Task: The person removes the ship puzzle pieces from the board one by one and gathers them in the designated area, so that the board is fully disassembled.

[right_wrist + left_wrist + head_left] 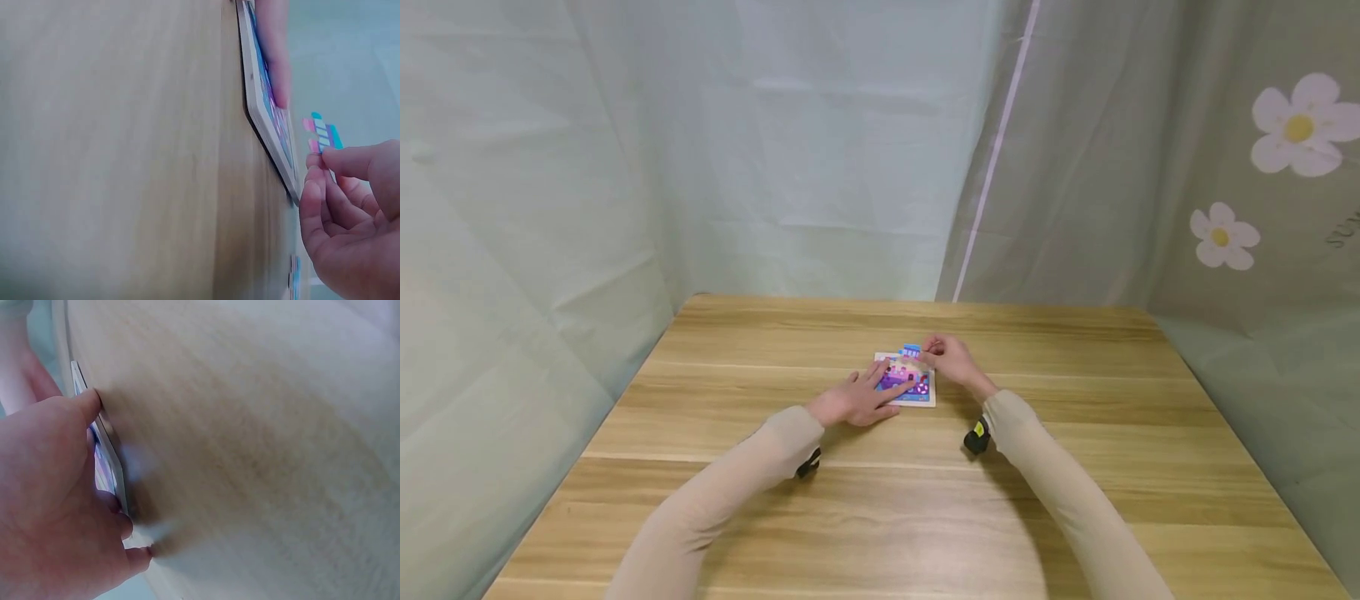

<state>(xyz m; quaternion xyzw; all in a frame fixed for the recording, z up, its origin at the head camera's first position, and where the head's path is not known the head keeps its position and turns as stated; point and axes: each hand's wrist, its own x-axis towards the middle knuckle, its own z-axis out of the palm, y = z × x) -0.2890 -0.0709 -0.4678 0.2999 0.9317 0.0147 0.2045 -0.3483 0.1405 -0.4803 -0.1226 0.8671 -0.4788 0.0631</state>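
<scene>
A small jigsaw board (929,398) with a light rim and a purple, pink and blue picture lies on the table. My left hand (863,398) rests on its left part with fingers spread, covering some of the picture. In the left wrist view, the left hand (56,494) lies over the board's edge (115,462). Between thumb and fingertips, my right hand (350,206) pinches a blue, white and pink puzzle piece (322,132). The head view shows this piece (912,351) at the board's far edge, beside the right hand (951,358). Whether it touches the board I cannot tell.
The wooden table (880,517) reaches back to pale curtains (812,167). Another thin, coloured piece (295,275) lies low in the right wrist view, partly out of frame. Black wrist devices (977,437) hang beneath both forearms, close to the tabletop.
</scene>
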